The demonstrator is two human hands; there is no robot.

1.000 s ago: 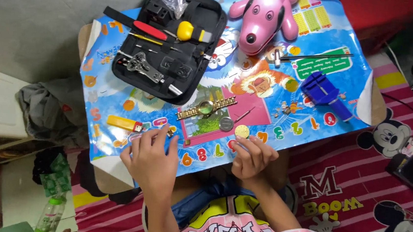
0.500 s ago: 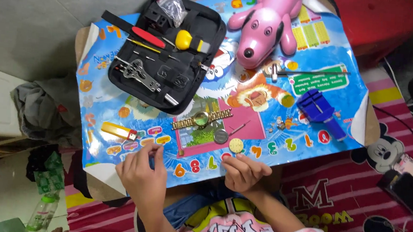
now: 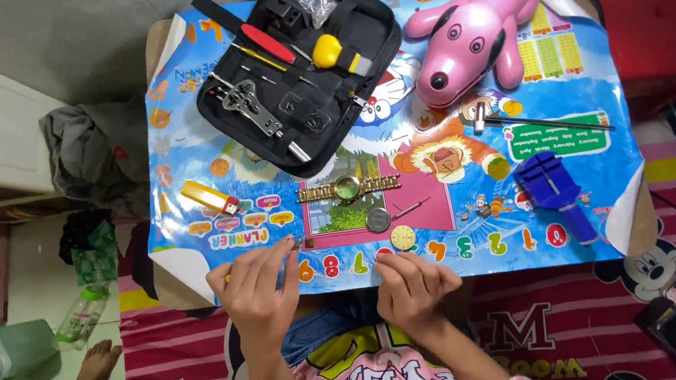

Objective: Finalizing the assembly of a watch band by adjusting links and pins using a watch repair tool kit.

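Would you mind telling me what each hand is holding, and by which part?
Left hand pinches a small tool by its near end; what kind cannot be told. Right hand rests on the mat, apparently empty.

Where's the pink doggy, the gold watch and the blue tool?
pink toy dog (image 3: 464, 33), head view, on the middle of its face.
gold watch (image 3: 348, 188), head view, on its round case.
blue tool (image 3: 551, 184), head view, on its blocky body.

The poster looks like glossy printed plastic; at 12 o'clock the watch is shiny gold metal, the tool case matt black cloth.
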